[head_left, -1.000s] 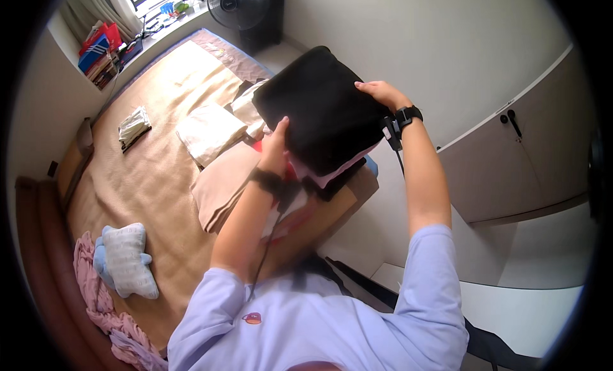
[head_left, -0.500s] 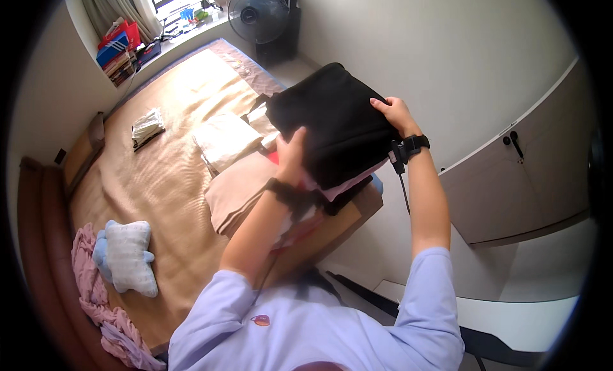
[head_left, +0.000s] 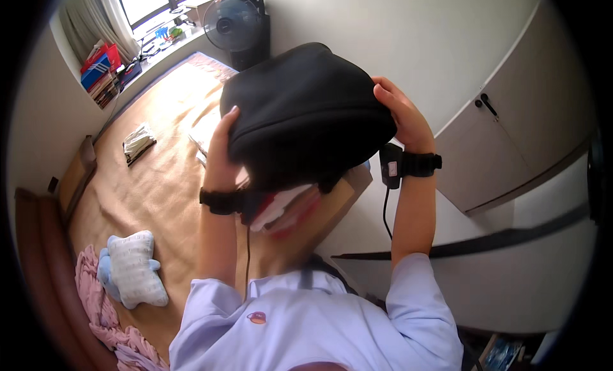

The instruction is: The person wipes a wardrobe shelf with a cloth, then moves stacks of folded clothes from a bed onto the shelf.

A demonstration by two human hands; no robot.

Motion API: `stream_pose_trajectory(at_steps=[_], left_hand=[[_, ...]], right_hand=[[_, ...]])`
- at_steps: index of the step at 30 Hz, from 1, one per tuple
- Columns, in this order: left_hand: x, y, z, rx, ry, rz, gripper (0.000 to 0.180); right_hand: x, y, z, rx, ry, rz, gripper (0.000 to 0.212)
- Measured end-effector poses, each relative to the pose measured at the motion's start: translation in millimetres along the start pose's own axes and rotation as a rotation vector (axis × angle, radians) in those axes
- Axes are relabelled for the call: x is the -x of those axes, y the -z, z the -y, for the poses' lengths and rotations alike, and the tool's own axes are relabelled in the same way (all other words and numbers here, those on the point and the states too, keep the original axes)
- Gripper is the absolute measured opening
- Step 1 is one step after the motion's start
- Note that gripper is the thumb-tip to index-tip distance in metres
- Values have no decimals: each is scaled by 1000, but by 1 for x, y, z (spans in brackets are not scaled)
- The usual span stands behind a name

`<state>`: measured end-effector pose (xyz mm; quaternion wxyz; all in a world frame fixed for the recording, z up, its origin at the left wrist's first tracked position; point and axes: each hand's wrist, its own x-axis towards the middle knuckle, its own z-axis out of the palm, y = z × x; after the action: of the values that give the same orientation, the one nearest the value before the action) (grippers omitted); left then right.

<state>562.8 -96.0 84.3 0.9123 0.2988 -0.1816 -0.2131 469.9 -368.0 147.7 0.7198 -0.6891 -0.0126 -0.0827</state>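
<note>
A folded black garment (head_left: 306,109), thick and soft, is raised in front of me between both hands. My left hand (head_left: 221,144) clasps its left side, the thumb showing at the edge and the other fingers mostly hidden. On the opposite side, my right hand (head_left: 405,119) grips the right edge, thumb on top and fingers behind. Below the garment, partly covered by it, lie red and white clothes (head_left: 287,208) near the bed's edge, blurred. Both wrists wear black straps with cables.
The bed has a tan mat (head_left: 172,198). On it are a small white-and-black folded item (head_left: 138,143), a light pillow (head_left: 137,269) and a pink cloth (head_left: 96,294). A fan (head_left: 230,24) stands at the far end, by a cluttered windowsill (head_left: 169,42). A cabinet (head_left: 511,135) is at right.
The black garment has come closer and shifted left, now hiding most of the clothes on the bed. My left hand moved left along its side; the right came nearer. My view turned slightly right.
</note>
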Motion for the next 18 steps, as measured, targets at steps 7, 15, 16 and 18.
stream_pose_trajectory(at_steps=[7,15,16,18], left_hand=[[68,15,-31,-430,-144,144,37],[121,-12,-30,-156,130,163,35],[134,-17,-25,-504,-128,284,33],[149,-21,-26,-407,-103,293,36]], right_hand=[[100,-78,1,-595,144,28,34],[213,-111,-3,-99,374,-283,49],[226,-115,0,9,456,-254,49],[240,-132,12,-105,318,-422,48]])
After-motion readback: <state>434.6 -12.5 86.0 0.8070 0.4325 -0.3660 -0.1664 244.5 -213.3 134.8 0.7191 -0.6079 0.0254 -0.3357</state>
